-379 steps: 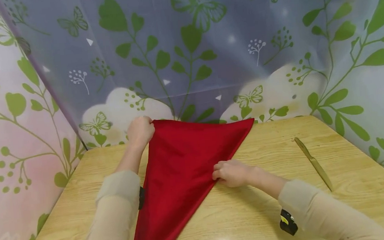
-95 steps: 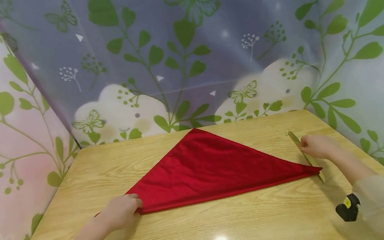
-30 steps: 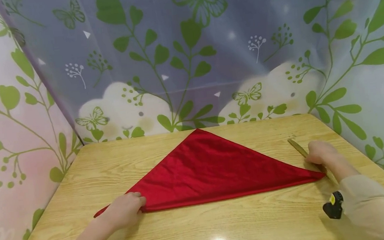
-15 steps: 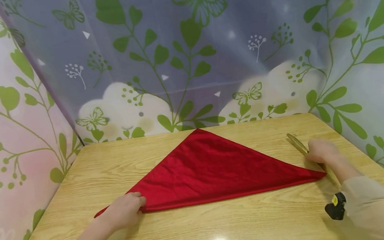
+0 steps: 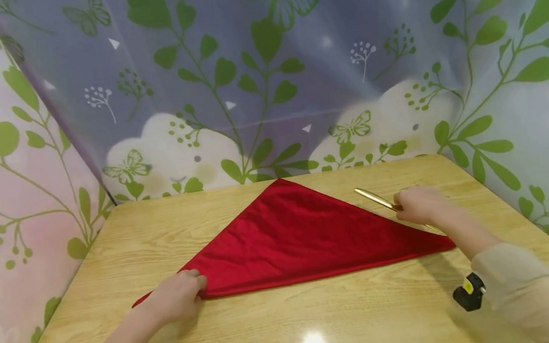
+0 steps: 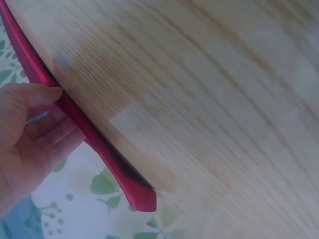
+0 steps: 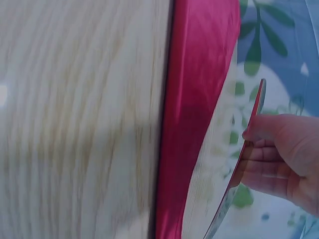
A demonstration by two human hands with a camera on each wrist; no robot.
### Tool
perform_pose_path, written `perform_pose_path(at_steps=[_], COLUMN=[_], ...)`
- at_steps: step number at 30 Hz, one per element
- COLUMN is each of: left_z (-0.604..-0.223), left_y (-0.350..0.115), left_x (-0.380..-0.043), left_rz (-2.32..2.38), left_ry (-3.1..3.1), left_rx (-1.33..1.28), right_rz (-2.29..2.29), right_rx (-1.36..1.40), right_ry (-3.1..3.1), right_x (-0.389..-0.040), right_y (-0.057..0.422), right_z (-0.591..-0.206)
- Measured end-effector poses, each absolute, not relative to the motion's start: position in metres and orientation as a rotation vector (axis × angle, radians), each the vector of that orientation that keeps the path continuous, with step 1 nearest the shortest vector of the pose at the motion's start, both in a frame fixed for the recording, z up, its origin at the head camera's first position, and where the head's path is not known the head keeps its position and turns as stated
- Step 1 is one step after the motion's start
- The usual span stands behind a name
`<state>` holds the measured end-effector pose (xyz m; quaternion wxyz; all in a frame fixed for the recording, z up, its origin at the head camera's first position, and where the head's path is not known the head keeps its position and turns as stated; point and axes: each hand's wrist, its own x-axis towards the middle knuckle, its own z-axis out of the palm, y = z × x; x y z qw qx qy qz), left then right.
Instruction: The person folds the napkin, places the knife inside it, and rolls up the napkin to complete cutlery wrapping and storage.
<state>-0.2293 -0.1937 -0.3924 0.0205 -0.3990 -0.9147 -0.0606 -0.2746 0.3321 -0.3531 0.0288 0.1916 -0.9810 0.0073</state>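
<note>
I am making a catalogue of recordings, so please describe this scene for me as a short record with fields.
Surface: pale yellow wood-grain table
Main item: glossy red triangular cloth, lying flat, its tip toward the table's far edge
Left hand: pinches the cloth near its left corner
Right hand: grips a slender gold metallic knife
Knife position: beside the cloth's far right slope; contact unclear
Background: blue-and-white backdrop with green leaves and butterflies

At left, the hand (image 6: 21, 147) pinches red cloth (image 6: 110, 155) that slants from the upper left to a blunt end below centre. The table (image 6: 214, 99) fills the right; a leafy backdrop (image 6: 75, 199) shows lower left.
</note>
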Motion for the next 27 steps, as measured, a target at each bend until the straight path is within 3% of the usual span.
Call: perform_pose_path(at_steps=[16,27], left_z=[-0.392,-0.390], left_y=[-0.195,-0.192], left_x=[-0.220,-0.224], left_rz=[-0.119,-0.102], left_ry=[-2.866,-2.874], left_rx=[-1.153,-1.165], right_rz=[0.052,-0.053], right_rx=[1.157,1.431], right_ry=[-2.922,-2.788], right_x=[-0.269,-0.261], right_y=[0.231,0.191], right_z=[-0.356,-0.369])
